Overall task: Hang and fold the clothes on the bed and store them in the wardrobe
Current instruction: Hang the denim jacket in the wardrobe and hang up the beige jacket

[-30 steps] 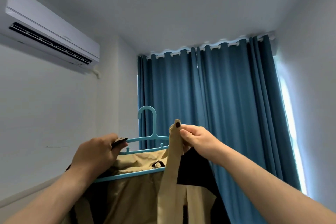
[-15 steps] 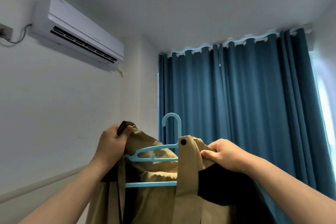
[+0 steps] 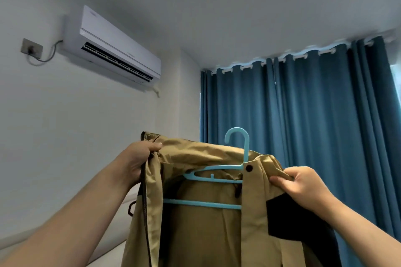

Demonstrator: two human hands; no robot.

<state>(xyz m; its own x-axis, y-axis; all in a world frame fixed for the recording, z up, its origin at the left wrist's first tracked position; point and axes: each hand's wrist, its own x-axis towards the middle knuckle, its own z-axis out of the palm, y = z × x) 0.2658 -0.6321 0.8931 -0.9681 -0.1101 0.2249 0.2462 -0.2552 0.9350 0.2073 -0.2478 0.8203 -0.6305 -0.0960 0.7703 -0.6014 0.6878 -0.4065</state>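
The tan jacket [image 3: 201,234], with a black panel and one dark snap, hangs between both grips on a light-blue hanger [image 3: 201,203]. The grip of the left hand [image 3: 138,162] clutches the zipper-edged front near the collar. That of the right hand [image 3: 303,186] pinches the opposite shoulder fabric.

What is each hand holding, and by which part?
Both hold the tan jacket: left hand grips its collar edge, right hand pinches the opposite shoulder fabric.

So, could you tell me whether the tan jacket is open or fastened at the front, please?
Open: the front edges of the tan jacket hang apart, and the blue hanger shows between them.
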